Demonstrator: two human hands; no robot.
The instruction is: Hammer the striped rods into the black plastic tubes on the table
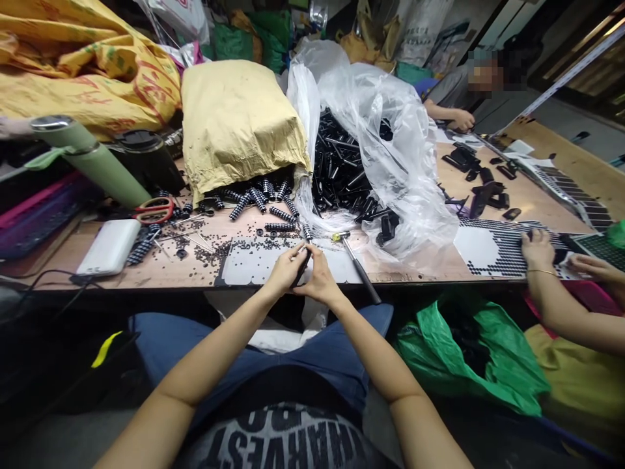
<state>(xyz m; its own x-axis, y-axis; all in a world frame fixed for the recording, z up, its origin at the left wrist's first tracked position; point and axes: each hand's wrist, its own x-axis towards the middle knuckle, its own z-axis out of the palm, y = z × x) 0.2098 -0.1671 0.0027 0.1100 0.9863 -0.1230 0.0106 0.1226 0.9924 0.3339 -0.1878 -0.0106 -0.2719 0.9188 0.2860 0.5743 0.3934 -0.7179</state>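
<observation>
**Two hands pinch a small black rod at the table edge**

At the bottom of the frame sit the person's blue-clad legs and a dark shirt with white letters. Just above, in the lower middle, the left hand (284,270) and the right hand (319,279) meet at the near edge of the wooden table (420,270). Both hands are curled in, fingertips pressed close, pinching a thin black rod (303,264) between them. The rod is mostly hidden by the fingers.

Just to the right of the hands lies a screwdriver (359,266), slanting off the table edge. To the left, tiny black beads (209,251) are scattered about. Further left lie a white power bank (108,247) and red scissors (155,210).

Behind the hands lie striped black springs (266,198), spilling from under a tan paper bag (237,120). Beside it, a clear plastic bag (385,143) holds a heap of black parts.

At the right edge, another person's hand (537,247) rests on a dotted sheet (498,244). In the upper left lies a yellow sack (83,58).
</observation>
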